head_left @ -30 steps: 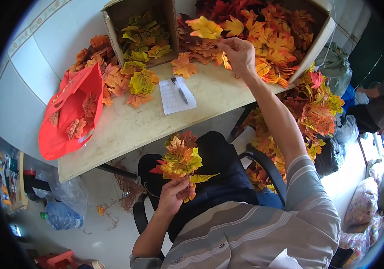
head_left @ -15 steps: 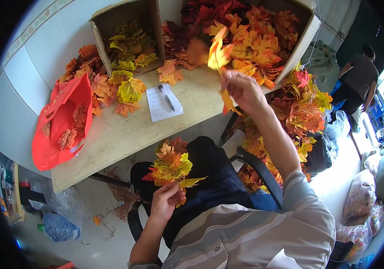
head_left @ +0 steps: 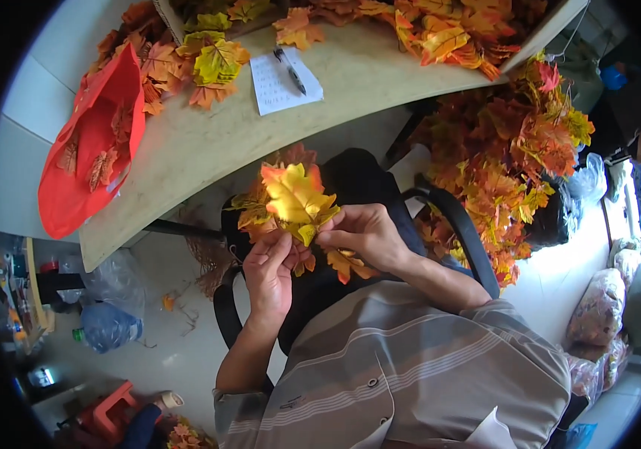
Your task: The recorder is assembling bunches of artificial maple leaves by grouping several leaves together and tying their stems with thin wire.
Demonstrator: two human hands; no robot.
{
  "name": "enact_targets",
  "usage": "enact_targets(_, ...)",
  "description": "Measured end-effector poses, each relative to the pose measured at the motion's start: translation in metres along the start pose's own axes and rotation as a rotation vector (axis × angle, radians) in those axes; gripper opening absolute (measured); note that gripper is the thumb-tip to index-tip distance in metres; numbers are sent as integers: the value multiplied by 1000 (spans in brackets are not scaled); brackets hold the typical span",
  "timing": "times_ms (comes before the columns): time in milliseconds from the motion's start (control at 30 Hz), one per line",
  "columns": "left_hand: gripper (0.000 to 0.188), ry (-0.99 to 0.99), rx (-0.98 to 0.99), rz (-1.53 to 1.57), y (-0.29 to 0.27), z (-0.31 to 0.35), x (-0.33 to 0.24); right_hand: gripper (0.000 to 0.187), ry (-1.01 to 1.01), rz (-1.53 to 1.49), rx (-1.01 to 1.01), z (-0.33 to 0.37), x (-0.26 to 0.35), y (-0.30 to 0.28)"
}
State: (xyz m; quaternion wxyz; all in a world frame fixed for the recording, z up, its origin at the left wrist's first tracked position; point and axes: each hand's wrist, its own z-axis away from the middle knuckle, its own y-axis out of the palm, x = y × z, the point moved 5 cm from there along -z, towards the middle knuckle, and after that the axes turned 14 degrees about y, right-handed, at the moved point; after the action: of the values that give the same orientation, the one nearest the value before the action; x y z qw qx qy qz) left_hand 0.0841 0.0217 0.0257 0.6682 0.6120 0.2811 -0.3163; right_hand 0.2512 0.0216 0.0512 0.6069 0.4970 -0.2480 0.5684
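Note:
Over my lap, my left hand (head_left: pixel 270 271) pinches the lower end of a bunch of artificial maple leaves (head_left: pixel 249 213), orange, yellow and dark red. My right hand (head_left: pixel 369 236) comes in from the right, its fingers closed at the bunch's right side. A bright yellow leaf with orange tips (head_left: pixel 296 196) stands in front of the bunch, between my two hands. Another orange-yellow leaf (head_left: pixel 348 263) hangs below my right fingers. The stems are hidden by my fingertips.
On the table (head_left: pixel 186 161) lie a paper (head_left: pixel 264 86) with a pen (head_left: pixel 290 72), a red bag (head_left: pixel 85 161) and leaf piles (head_left: pixel 455 34). A leaf garland mass (head_left: pixel 485 150) hangs right of the chair armrest (head_left: pixel 455 224). A blue plastic bottle (head_left: pixel 111 327) lies on the floor.
My right hand has come down from above the table to the bunch, bringing the yellow-orange leaves. My left hand has risen slightly. The view has tilted down toward my lap.

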Motion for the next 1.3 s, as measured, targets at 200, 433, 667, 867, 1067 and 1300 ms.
enact_targets(200, 11, 12, -10, -21, -3, -5, -8, 6, -89, -13, -121, 12, 16, -4)
enact_targets(433, 12, -43, 2, -113, -8, -2, 5, 9, -525, 522, -84, 15, 44, 26)
enact_targets(667, 9, -69, 6, -78, -6, 5, 2, 11, -58, 199, -40, -21, -34, 3)
enact_targets(867, 11, 30, 21, -198, -4, 2, -1, 11, 117, -119, 114, -15, -26, 1)
enact_targets(1067, 10, 84, 45, -216, -9, 1, 1, 11, 171, -253, 166, -14, -31, 6)
enact_targets(1300, 10, 143, 20, -256, -4, 4, -1, 12, 265, -400, 222, -16, -42, 5)
